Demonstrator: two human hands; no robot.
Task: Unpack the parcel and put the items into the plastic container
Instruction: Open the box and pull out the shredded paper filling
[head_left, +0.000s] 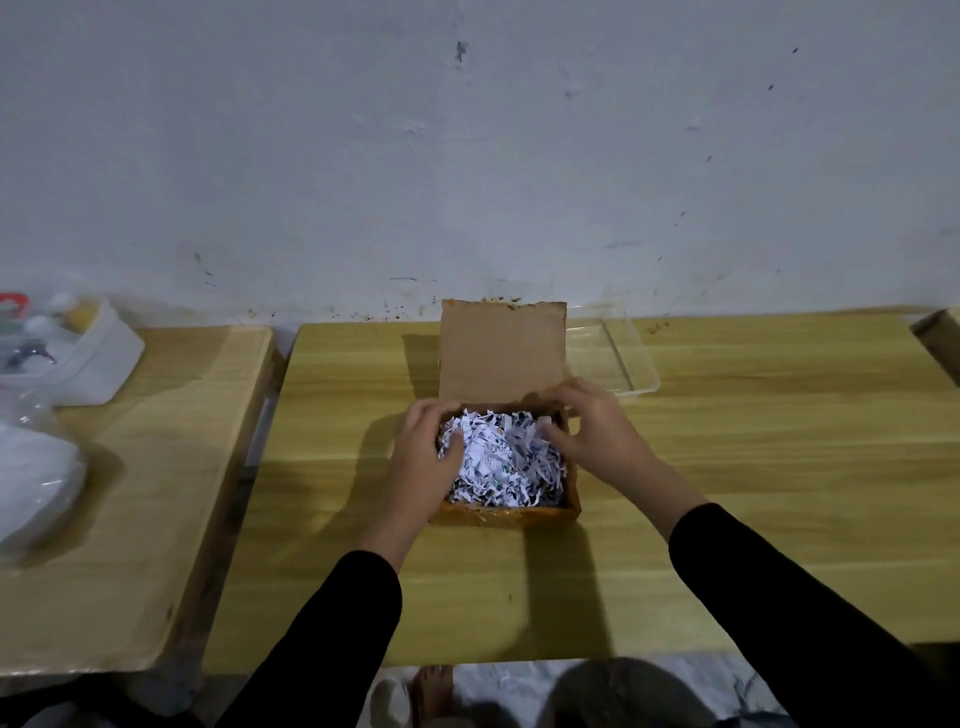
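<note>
An open cardboard parcel (511, 515) stands on the middle of the wooden table, its lid flap (503, 349) upright at the back. White shredded paper (501, 460) fills it and hides whatever lies beneath. My left hand (426, 457) rests on the parcel's left edge with its fingers curled over the far corner and its thumb in the shreds. My right hand (587, 426) lies over the right far corner, fingertips touching the paper. A clear plastic container (623, 358) sits behind the parcel to the right, partly hidden by the flap.
A second wooden table (130, 467) stands to the left with a white tub (98, 358) of small items and a clear plastic bag (31, 467). A cardboard corner (940, 338) shows at the far right. A grey wall runs behind.
</note>
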